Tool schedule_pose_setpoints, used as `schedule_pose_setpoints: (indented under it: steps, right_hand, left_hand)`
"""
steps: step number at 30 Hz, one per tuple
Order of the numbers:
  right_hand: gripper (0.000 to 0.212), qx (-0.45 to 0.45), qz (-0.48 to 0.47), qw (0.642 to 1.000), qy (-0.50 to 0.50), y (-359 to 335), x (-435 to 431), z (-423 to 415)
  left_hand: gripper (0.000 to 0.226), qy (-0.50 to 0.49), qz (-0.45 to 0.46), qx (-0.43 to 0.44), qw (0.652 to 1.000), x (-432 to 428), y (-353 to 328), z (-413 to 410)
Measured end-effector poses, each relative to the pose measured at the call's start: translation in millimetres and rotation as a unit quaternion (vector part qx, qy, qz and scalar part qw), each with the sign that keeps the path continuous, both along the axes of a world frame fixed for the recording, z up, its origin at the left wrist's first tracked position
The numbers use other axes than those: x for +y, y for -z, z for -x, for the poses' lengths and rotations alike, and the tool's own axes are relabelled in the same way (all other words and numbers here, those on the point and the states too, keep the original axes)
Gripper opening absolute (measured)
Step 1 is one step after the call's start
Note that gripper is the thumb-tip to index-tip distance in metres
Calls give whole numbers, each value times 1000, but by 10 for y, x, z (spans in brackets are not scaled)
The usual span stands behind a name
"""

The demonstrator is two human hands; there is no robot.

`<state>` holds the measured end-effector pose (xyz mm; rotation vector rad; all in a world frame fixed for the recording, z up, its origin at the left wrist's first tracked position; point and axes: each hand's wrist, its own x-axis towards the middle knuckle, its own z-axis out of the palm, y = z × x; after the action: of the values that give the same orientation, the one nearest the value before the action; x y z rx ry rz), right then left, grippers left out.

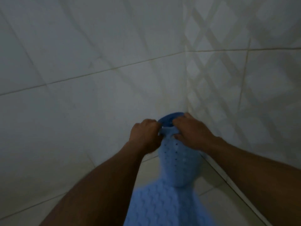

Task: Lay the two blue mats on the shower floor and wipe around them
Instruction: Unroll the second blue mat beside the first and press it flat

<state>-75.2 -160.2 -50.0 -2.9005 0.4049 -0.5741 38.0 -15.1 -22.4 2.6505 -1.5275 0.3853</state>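
Note:
A light blue perforated mat (pixel 172 180) hangs in front of me, bunched narrow at its top and spreading wide toward the bottom edge of the view. My left hand (pixel 145 134) grips the top of the mat on the left side. My right hand (pixel 190 130) grips it on the right, thumb under the fold. Between the hands a darker blue curved edge (pixel 169 119) shows, either the mat's folded underside or a second mat; I cannot tell which. The picture is blurred.
Pale tiled walls meet in a corner (pixel 186 88) just behind the hands; the right wall (pixel 244 70) has a diamond pattern. The tiled shower floor (pixel 210 191) shows below, with a wall-floor joint (pixel 228 178) running down to the right.

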Motion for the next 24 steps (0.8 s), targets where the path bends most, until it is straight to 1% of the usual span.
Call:
schedule_pose_setpoints:
  steps: [2, 4, 6, 8, 11, 13, 15, 17, 21, 22, 24]
  right_hand:
    - [36, 0, 4, 1000, -22, -283, 136, -67]
    - [41, 20, 9, 999, -45, -497, 314, -199]
    - [41, 47, -13, 996, -69, -581, 541, -332]
    - [41, 82, -41, 991, -102, -512, 795, -445]
    - [40, 131, -84, 977, -147, -170, 1167, -594]
    - [44, 136, -113, 972, -156, 92, 1399, -696]
    - [50, 105, -129, 974, -155, 311, 1598, -794]
    - [50, 66, -123, 977, -159, 465, 1739, -867]
    - [50, -6, -103, 986, -133, 701, 1718, -995]
    - [49, -16, -97, 988, -121, 781, 1686, -1026]
    - [46, -42, -89, 991, -95, 955, 1650, -1070]
  left_hand:
    - [36, -24, 23, 33, 999, 233, -288, -52]
    - [37, -56, 32, 86, 994, 489, -549, -151]
    - [28, -89, 15, 149, 985, 747, -695, -237]
    - [28, -118, -18, 203, 972, 1011, -694, -310]
    - [31, -159, -64, 274, 946, 1438, -464, -409]
    - [36, -185, -60, 305, 932, 1704, -243, -486]
    - [36, -203, -26, 317, 926, 1898, -36, -567]
    - [34, -211, 9, 316, 925, 1998, 131, -647]
    - [43, -209, 38, 266, 940, 1939, 380, -755]
    - [43, -203, 46, 256, 944, 1892, 442, -755]
    - [36, -183, 68, 238, 951, 1807, 559, -709]
